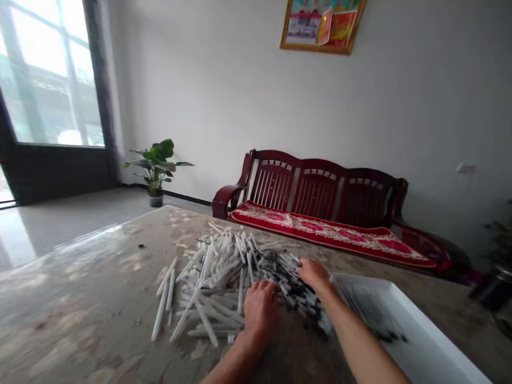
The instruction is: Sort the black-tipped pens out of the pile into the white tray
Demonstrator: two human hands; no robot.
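Note:
A loose heap of thin white plastic tubes (pixel 224 282) lies on the stone-patterned tabletop (pixel 92 288), many with black ends gathered at its right side. My left hand (pixel 260 312) rests palm down on the near part of the heap, fingers curled. My right hand (pixel 314 274) lies on the dark-ended tubes at the heap's right, fingers together. Whether either hand grips any tubes is hidden. Just right of my right forearm sits a white rectangular tray (pixel 424 325), holding rows of thin tubes and some black bits.
A dark red wooden bench (pixel 316 186) with a red cushion stands beyond the table's far edge. A potted green plant (pixel 156 168) stands on the tiled floor near a large window (pixel 52 74). A small dark bit (pixel 141 246) lies on the tabletop.

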